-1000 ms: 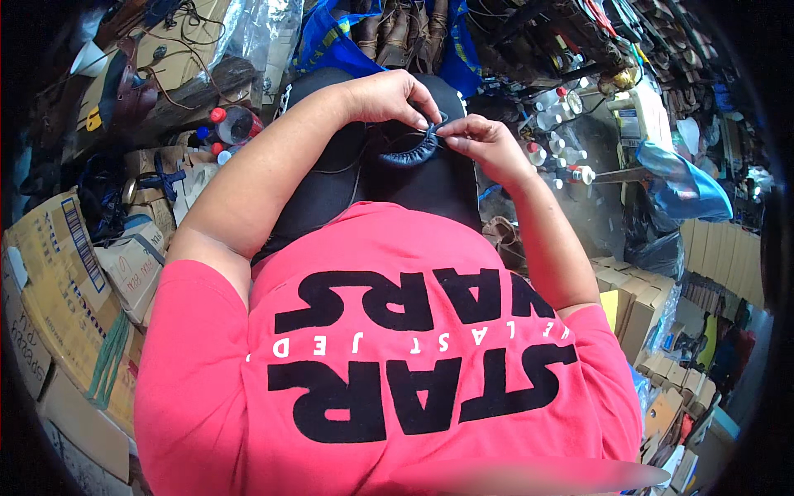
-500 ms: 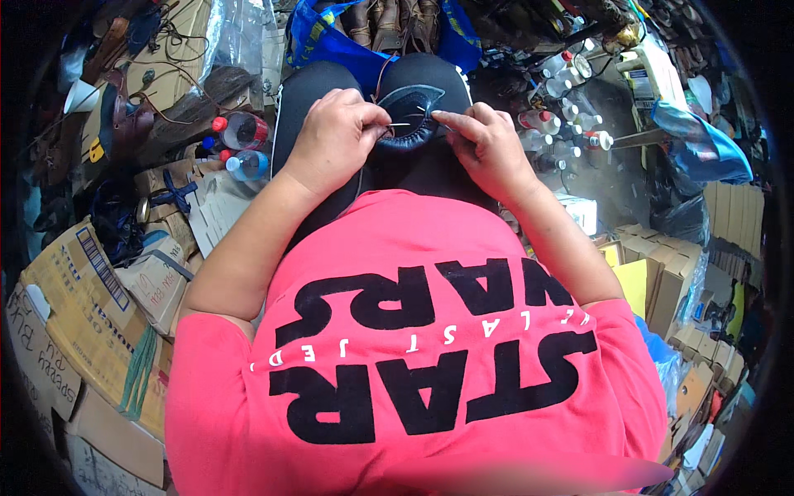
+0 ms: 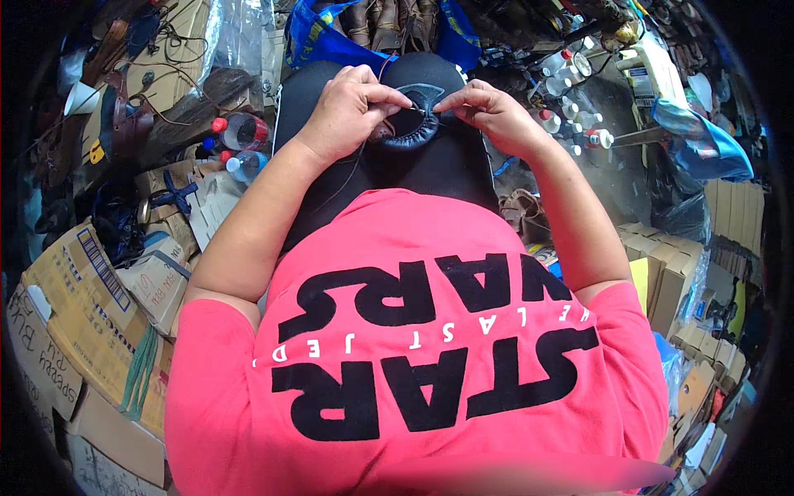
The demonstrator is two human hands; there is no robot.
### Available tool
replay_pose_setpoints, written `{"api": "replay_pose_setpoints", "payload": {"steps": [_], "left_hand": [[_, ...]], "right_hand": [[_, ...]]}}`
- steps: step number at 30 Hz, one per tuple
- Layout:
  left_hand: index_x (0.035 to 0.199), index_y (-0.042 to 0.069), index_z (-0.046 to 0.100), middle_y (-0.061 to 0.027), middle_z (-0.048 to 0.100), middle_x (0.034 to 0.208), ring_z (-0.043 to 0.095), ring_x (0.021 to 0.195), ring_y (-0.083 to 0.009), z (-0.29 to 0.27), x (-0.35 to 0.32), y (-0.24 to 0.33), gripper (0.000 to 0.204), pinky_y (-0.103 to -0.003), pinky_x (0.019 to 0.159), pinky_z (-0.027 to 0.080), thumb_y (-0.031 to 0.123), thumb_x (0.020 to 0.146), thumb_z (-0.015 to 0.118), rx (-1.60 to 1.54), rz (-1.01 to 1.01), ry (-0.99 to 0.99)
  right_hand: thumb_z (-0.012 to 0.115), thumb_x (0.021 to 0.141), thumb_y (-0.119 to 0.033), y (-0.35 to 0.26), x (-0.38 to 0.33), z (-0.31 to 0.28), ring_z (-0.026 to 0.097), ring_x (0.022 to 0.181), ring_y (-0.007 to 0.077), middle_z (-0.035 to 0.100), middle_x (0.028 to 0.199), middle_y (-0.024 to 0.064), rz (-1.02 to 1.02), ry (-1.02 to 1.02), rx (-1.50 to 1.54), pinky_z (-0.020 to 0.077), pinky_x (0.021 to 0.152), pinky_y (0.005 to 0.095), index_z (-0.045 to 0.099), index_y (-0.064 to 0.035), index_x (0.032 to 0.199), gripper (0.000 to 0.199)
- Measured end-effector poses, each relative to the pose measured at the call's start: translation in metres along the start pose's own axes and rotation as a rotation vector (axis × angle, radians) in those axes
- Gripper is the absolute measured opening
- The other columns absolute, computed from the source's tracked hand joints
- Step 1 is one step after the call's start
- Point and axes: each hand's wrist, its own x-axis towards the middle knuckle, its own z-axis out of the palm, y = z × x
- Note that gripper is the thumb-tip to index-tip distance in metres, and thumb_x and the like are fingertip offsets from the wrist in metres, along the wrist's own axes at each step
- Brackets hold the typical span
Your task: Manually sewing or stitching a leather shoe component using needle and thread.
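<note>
A dark leather shoe upper (image 3: 411,140) with a gathered, rounded edge rests across my black-clad knees. My left hand (image 3: 351,114) is closed over its left side, index finger stretched toward the middle. A thin, light needle (image 3: 419,110) shows at those fingertips. Opposite, thumb and index finger of my right hand (image 3: 495,117) are pinched together at the upper's right edge; what they grip is too small to make out. A dark cord (image 3: 351,175) hangs below my left hand.
Beyond my knees stands a blue bag (image 3: 456,37) with brown shoes (image 3: 387,29). Plastic bottles lie on both sides, including a red-capped bottle (image 3: 241,130) at left. Cardboard boxes (image 3: 99,306) crowd the left; more cartons (image 3: 653,256) stand at right.
My left hand has moved up and right, bringing its fingertips close to the right ones. The right hand has shifted slightly outward, its fingers now pinched. The needle is less exposed.
</note>
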Motion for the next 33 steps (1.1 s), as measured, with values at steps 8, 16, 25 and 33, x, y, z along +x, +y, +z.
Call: {"api": "replay_pose_setpoints", "payload": {"steps": [8,16,25,33], "left_hand": [[0.088,0.018,0.074,-0.0024,0.048,0.070,0.048,0.075,-0.0191,0.000,0.001,0.002,0.021,-0.030,0.071,0.041,0.005,0.073,0.066,0.046,0.025,-0.013],[0.084,0.014,0.072,-0.0029,0.050,0.068,0.049,0.073,-0.0200,0.007,0.024,-0.010,0.014,-0.031,0.069,0.041,0.009,0.071,0.071,-0.064,0.145,-0.100],[0.098,0.008,0.069,-0.0016,0.059,0.079,0.057,0.073,-0.0129,0.002,0.005,0.004,0.023,-0.027,0.068,0.047,0.002,0.076,0.065,-0.312,-0.223,-0.195],[0.087,0.002,0.064,0.0014,0.062,0.080,0.056,0.073,-0.0050,0.024,0.010,0.005,0.010,-0.021,0.066,0.047,0.003,0.078,0.066,-0.574,-0.381,-0.148]], "right_hand": [[0.049,0.079,0.012,-0.006,0.001,-0.001,0.048,0.086,0.0120,0.049,0.088,0.0008,0.020,-0.021,0.023,0.0401,0.084,0.0227,0.069,-0.0110,0.103,0.039],[0.059,0.084,-0.001,-0.001,0.011,-0.005,0.048,0.084,0.0114,0.052,0.083,0.0004,-0.008,-0.137,0.035,0.0393,0.080,0.0222,0.069,-0.0089,0.106,0.025],[0.065,0.084,-0.005,0.002,0.002,0.008,0.056,0.086,0.0047,0.064,0.092,-0.0016,0.181,-0.053,0.385,0.0452,0.080,0.0191,0.065,-0.0055,0.111,0.027],[0.069,0.081,-0.008,-0.003,0.008,0.018,0.057,0.084,0.0049,0.064,0.090,0.0005,0.207,0.058,0.380,0.0461,0.077,0.0192,0.066,-0.0015,0.099,0.019]]}}
